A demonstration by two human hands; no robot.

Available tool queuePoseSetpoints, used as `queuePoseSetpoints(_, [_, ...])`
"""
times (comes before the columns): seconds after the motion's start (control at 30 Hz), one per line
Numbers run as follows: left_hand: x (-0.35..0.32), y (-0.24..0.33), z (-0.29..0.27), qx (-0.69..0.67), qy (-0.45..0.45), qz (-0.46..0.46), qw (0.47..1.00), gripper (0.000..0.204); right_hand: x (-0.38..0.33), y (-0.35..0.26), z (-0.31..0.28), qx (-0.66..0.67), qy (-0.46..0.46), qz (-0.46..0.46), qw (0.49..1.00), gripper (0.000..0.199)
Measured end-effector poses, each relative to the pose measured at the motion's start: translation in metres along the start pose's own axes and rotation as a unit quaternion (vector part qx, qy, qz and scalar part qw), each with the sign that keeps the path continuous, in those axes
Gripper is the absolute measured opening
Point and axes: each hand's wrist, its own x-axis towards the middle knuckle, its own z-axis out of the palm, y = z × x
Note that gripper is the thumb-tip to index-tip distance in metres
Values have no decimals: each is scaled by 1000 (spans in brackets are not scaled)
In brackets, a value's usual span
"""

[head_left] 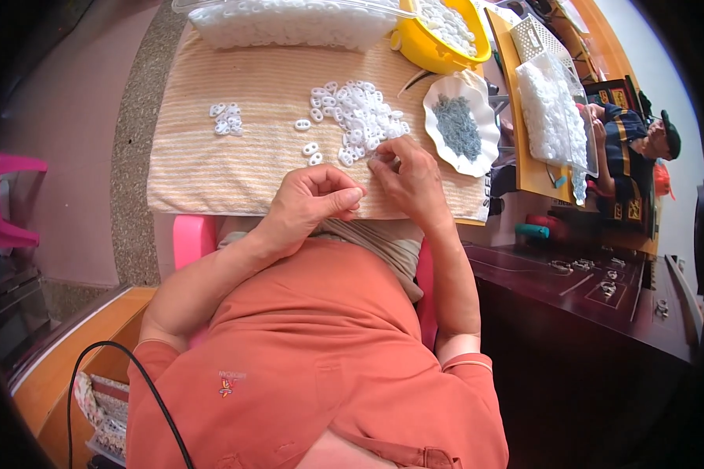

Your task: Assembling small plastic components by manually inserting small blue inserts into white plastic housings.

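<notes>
My left hand [314, 201] is closed in a pinch above the towel's near edge, thumb against curled fingers. Whatever may be between the fingertips is too small to make out. To its right, my right hand [411, 178] has its fingers bent together at the near side of a heap of white two-holed oval plastic pieces [365, 116]. What those fingertips hold, if anything, cannot be seen clearly. A few single white pieces [310, 148] lie left of the heap. Farther left sits a small separate group of similar pieces [227, 119]. A striped beige towel [211, 176] covers the work surface.
Right of the heap stands a white scalloped dish [481, 144] of small grey-blue pieces. A clear tub [289, 31] and a yellow basin [426, 55], both filled with white pieces, stand at the back. Another person [633, 141] sits at the right beside a clear bin [551, 109].
</notes>
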Motion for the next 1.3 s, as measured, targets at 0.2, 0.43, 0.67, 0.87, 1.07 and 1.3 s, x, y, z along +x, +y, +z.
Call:
queuePoseSetpoints(0.2, [0, 1, 2, 1, 6, -9, 1000, 12, -5, 8, 4, 23, -6, 4, 1000, 17])
queuePoseSetpoints(0.43, [-1, 2, 5, -59, 37, -8, 998, 15, -13, 0, 6, 139, 37, -32, 989, 12])
queuePoseSetpoints(0.67, [1, 1, 4, -95, 27, -35, 995, 14, -32, -23, 2, 298, -5, -15, 954, 17])
queuePoseSetpoints(0.87, [1, -1, -1, -117, -19, -85, 989, 14, -34, -17, 5, 309, 5, -71, 948, 18])
queuePoseSetpoints(1.07, [-1, -1, 2, -110, -8, -87, 990, 13, -41, -19, 5, 315, -8, -55, 948, 20])
queuePoseSetpoints(1.3, [-1, 1, 2, -90, 40, -51, 994, 11, -52, 6, -30, 126, 96, -17, 987, 26])
